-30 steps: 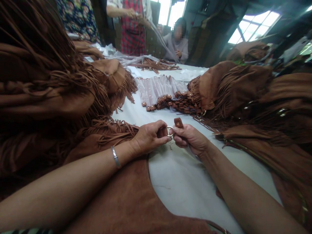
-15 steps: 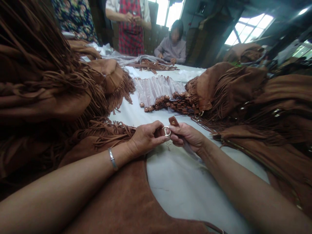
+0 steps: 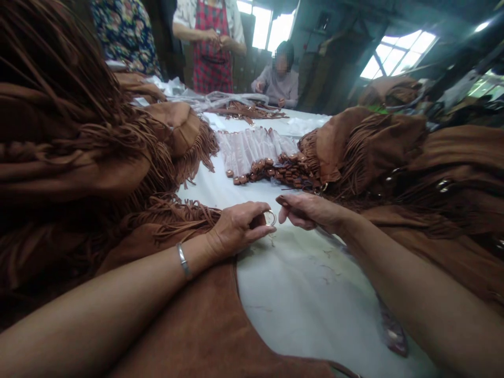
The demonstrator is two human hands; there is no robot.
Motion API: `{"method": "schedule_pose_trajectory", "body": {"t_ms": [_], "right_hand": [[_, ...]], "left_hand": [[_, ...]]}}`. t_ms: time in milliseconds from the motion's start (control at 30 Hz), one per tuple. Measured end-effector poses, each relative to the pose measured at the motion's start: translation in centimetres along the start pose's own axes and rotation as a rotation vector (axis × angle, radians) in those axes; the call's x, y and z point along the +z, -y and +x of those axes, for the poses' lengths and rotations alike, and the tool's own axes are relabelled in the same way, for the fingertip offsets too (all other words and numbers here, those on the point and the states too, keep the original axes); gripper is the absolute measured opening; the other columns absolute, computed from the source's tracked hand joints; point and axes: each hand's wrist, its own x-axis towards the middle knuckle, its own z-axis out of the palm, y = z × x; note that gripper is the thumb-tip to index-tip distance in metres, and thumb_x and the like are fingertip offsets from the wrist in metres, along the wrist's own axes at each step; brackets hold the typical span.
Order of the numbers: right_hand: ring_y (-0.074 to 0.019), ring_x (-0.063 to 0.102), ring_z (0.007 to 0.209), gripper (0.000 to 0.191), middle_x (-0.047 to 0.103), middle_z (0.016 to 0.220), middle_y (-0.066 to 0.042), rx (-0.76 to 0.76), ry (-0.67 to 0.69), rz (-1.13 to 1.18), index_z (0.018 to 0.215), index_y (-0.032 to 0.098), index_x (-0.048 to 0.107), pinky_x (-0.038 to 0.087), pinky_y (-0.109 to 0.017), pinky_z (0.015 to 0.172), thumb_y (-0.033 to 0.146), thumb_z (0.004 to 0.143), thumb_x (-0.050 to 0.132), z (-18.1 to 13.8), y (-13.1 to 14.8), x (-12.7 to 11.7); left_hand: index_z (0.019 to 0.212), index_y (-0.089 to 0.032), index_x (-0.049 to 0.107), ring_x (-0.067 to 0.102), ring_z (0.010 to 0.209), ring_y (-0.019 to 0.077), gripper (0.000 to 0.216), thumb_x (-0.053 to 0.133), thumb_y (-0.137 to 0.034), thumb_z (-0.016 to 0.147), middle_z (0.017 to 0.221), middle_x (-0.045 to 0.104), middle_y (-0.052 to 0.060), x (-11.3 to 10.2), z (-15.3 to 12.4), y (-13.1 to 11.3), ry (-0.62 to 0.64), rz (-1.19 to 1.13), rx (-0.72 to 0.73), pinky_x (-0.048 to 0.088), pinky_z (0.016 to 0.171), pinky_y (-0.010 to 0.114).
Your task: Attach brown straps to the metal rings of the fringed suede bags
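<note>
Ring (image 3: 270,217) pinched in left hand (image 3: 236,228) fingertips just above table (image 3: 307,294), right hand (image 3: 305,210) pinching brown strap tab (image 3: 282,200) beside it; ring likely light, rigid, slick, so grip by rim, strap soft and floppy.

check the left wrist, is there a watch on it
No, the left hand pinches a metal ring, and its wrist wears only a plain silver bangle.
</note>
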Motion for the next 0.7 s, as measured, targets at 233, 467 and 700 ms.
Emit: {"method": "schedule_pose_trajectory", "body": {"t_ms": [233,467,700], "right_hand": [[-0.0038,0.024,0.039,0.047,0.034,0.045,0.006,-0.082,-0.132,-0.035,0.072,0.011,0.057,0.011,-0.019,0.036,0.057,0.078,0.058,-2.7,-0.8,1.0],[-0.0033,0.024,0.037,0.042,0.037,0.045,0.006,-0.119,-0.347,0.137,0.072,0.014,0.053,0.013,-0.017,0.035,0.054,0.083,0.055,-2.2,-1.9,2.8],[-0.0027,0.016,0.034,0.044,0.029,0.043,0.01,-0.031,-0.167,0.389,0.075,0.015,0.052,0.011,-0.016,0.031,0.057,0.071,0.066,-1.3,-2.0,2.6]], "left_hand": [[0.098,-0.015,0.054,0.049,0.066,0.0116,0.028,0.056,-0.039,0.084,0.073,0.054,0.0,-0.1,0.2,-0.4,0.041,0.082,-0.011,0.041,0.063,0.023],[0.082,-0.014,0.055,0.047,0.068,0.0162,0.041,0.045,-0.054,0.086,0.073,0.052,0.004,0.3,0.2,-1.2,0.08,0.437,-0.006,0.039,0.064,0.029],[0.085,-0.014,0.056,0.047,0.069,0.0155,0.035,0.045,-0.048,0.088,0.076,0.051,0.004,0.1,0.3,-0.7,0.184,0.34,0.061,0.04,0.066,0.027]]}}
